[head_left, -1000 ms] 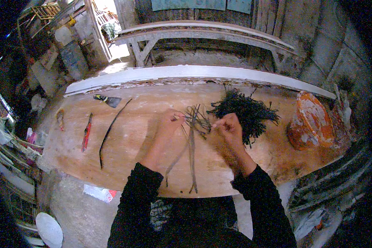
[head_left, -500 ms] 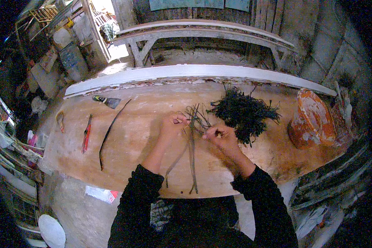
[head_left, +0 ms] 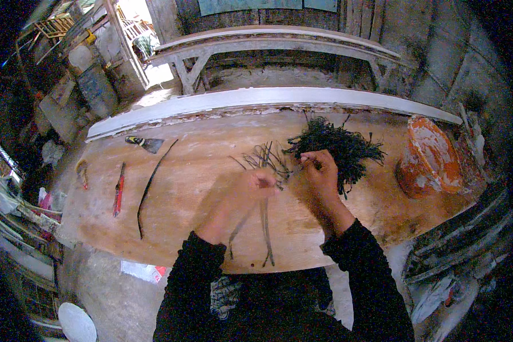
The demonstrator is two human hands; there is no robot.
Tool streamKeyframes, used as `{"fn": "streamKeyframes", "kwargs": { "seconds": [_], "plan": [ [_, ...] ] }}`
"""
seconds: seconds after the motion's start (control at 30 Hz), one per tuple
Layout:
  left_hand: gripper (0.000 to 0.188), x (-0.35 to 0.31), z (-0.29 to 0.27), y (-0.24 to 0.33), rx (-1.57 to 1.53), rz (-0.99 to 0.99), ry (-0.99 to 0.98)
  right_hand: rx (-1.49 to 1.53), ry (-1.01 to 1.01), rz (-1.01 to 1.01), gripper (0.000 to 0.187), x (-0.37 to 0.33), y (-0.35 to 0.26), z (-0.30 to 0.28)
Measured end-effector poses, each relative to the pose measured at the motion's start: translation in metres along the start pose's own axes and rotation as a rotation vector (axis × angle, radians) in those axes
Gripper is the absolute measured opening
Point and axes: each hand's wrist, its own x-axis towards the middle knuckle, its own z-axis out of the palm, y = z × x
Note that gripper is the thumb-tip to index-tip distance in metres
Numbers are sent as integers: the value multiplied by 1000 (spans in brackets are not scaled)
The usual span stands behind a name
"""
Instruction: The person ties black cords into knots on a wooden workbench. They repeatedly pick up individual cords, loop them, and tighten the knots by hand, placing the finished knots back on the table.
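Thin dark cord strands lie on the wooden tabletop. Some run down toward the near edge, while their far ends form a loose looped tangle. My left hand, slightly blurred, rests over the middle of the strands with its fingers closed on one; the exact hold is partly hidden. Thumb and finger of my right hand pinch the end of a strand just right of the tangle. Right behind that hand sits a big bushy heap of knotted black cords.
A plaster-smeared orange bucket lies tipped at right. On the left are a scraper, a red-handled tool, a single dark strip and a small brush-like piece. A long white board borders the far edge.
My left hand has come nearer and slightly right, down over the strands. My right hand has moved up and right toward the black heap, still pinching.
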Motion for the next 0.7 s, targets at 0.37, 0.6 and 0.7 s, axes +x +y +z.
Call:
{"fn": "streamKeyframes", "kwargs": {
  "seconds": [0.37,0.6,0.7],
  "plan": [
    [11,14,-40,-35,180,-8,492,384,-789,75,11,-42,-48,8],
    [10,16,-32,-39,228,-28,465,595,-822,372,5,-34,-47,0],
    [11,31,-35,-81,234,115,423,574,-661,509,6,-30,-51,0]
  ]
}}
